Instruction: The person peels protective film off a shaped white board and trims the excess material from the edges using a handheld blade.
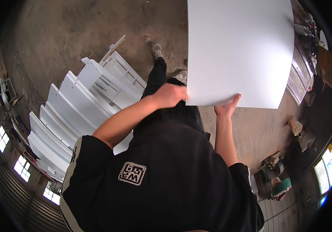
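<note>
A large, smooth white panel (pixel 243 54) stretches away from me on the right. My right hand (pixel 224 108) grips its near edge, the thumb lying on the top face and the fingers out of sight beneath. At the panel's near left corner is my left hand (pixel 170 95), its fingers curled together and slightly blurred. Those fingertips meet the panel's left edge, but what they pinch, if anything, is hidden.
To my left, several white panels and frames (pixel 84 100) stand in a leaning row. Beyond the panel's right edge lies a grey metal-looking piece (pixel 300 75) among clutter. A bucket-like container (pixel 295 125) and a green object (pixel 281 187) sit further right on the floor.
</note>
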A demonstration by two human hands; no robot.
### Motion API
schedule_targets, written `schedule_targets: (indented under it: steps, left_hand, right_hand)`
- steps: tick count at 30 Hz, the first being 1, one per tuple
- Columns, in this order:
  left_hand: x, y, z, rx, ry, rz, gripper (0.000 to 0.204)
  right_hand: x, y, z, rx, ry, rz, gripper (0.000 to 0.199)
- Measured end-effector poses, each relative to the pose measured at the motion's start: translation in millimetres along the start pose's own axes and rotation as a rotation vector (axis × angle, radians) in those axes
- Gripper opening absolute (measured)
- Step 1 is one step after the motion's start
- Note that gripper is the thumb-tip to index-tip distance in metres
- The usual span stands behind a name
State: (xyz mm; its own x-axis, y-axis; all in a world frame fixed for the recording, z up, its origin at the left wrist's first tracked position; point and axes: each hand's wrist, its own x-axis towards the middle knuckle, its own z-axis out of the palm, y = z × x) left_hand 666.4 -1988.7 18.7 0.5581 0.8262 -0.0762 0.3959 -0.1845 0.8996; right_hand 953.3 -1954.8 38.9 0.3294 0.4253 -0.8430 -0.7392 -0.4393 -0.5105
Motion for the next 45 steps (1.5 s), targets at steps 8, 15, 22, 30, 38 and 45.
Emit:
schedule_targets:
  steps: [8,15,22,30,38,45]
  left_hand:
    - [191.9,-92.4,-174.0,0.212,0.832,0.010,0.010]
    - [150.2,-80.6,-115.0,0.502,0.591,0.049,0.015]
    - [0.6,17.2,33.0,0.255,0.414,-0.032,0.009]
    - [-16.9,16.9,18.7,0.093,0.384,-0.091,0.010]
    - [116.2,-64.6,-93.0,0.420,0.648,0.022,0.020]
    - [-34.6,21.0,65.0,0.343,0.296,0.095,0.021]
  right_hand:
    - [-4.0,11.5,-7.2,0.017,0.047,0.086,0.061]
    - [0.4,21.0,-9.9,0.025,-0.036,0.044,0.064]
    - [6.5,26.0,-17.8,0.018,-0.115,0.024,0.066]
    - [1.0,18.2,-14.2,-0.007,-0.079,0.013,0.069]
    - [0.7,20.7,-12.9,-0.073,-0.022,0.043,0.064]
    - [4.0,20.8,-19.3,-0.053,-0.067,0.028,0.066]
